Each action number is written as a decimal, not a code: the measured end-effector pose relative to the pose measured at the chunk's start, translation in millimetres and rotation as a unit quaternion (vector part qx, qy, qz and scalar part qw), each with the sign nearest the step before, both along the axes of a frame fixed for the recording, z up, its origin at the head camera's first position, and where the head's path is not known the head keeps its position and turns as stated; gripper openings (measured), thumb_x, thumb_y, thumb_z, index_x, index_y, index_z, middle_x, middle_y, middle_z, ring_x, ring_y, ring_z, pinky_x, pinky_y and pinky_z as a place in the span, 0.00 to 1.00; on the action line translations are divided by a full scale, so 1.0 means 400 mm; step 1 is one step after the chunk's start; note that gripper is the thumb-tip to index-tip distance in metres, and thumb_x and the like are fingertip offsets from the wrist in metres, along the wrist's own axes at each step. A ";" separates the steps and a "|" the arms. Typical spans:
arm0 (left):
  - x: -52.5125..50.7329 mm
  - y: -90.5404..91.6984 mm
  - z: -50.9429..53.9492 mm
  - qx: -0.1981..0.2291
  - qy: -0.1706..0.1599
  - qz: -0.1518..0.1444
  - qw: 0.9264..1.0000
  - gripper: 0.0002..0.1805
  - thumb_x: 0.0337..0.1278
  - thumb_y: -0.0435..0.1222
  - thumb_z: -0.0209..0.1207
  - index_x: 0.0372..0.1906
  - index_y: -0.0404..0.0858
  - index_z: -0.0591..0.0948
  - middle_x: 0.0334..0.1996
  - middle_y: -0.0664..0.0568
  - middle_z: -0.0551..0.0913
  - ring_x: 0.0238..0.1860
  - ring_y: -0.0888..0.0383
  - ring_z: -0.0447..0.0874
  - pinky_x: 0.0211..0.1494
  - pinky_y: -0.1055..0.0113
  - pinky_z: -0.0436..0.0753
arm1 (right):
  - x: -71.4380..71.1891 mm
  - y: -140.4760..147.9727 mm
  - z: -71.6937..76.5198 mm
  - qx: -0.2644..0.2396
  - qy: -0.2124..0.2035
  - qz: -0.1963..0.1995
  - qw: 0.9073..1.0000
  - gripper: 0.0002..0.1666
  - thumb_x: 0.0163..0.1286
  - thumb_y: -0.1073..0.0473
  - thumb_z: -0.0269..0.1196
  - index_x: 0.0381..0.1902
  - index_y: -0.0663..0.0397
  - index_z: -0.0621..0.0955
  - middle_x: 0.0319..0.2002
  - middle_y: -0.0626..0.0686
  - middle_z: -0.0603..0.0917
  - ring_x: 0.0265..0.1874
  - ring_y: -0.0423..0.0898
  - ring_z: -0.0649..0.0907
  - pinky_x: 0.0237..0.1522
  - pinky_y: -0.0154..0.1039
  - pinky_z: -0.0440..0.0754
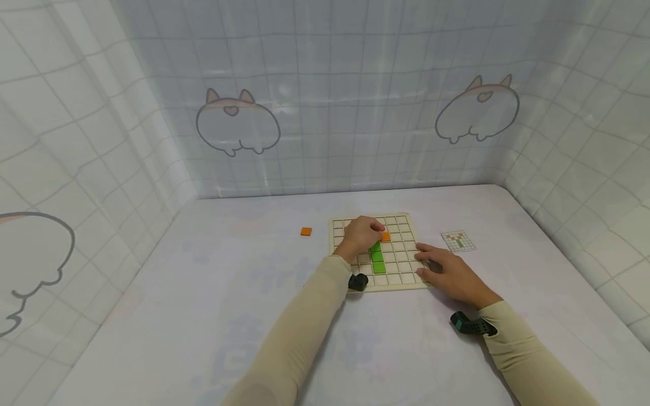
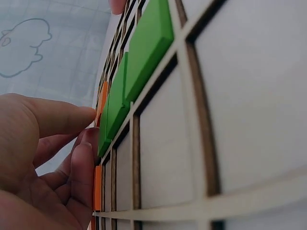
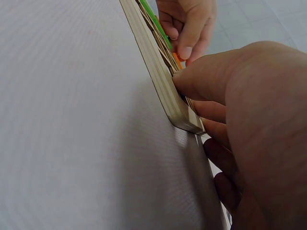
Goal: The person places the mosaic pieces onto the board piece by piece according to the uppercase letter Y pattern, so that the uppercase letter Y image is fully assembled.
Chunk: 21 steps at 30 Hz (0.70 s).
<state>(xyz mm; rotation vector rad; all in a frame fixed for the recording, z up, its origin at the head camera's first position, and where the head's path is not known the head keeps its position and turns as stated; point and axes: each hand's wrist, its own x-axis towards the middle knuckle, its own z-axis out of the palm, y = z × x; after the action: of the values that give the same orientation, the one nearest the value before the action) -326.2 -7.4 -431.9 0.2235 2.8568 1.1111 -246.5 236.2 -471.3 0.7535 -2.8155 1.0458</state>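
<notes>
A pale gridded wooden board [image 1: 403,259] lies on the table. Green square tiles [image 1: 378,262] form a column in its cells. My left hand [image 1: 361,234] reaches over the board, its thumb and fingertips pinching an orange square tile [image 1: 386,237] by the column's far end. Another orange tile [image 2: 98,187] shows beneath the left fingers in the left wrist view; the hand hides part of the board. At the board's right edge, my right hand [image 1: 452,275] rests with loosely extended fingers; its thumb touches the top of the rim [image 3: 168,103].
A loose orange tile [image 1: 306,231] lies left of the board. Right of it is a small card [image 1: 458,241] printed with a coloured grid pattern. White tile-patterned sheeting [image 1: 325,113] rises behind the table and at both sides.
</notes>
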 end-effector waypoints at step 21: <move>0.007 -0.150 -0.010 0.387 -0.062 0.006 0.920 0.19 0.71 0.36 0.59 0.60 0.29 0.79 0.50 0.38 0.82 0.44 0.53 0.83 0.52 0.62 0.83 | 0.002 0.002 0.004 0.009 0.001 -0.002 1.000 0.28 0.74 0.50 0.63 0.65 0.58 0.77 0.73 0.56 0.67 0.72 0.61 0.64 0.68 0.61 0.62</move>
<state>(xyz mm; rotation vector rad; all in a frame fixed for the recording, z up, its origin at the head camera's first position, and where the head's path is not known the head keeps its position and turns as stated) -323.5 -67.4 -436.0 0.1571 2.1609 2.1104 -245.8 237.1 -469.9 0.7489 -2.8271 1.0200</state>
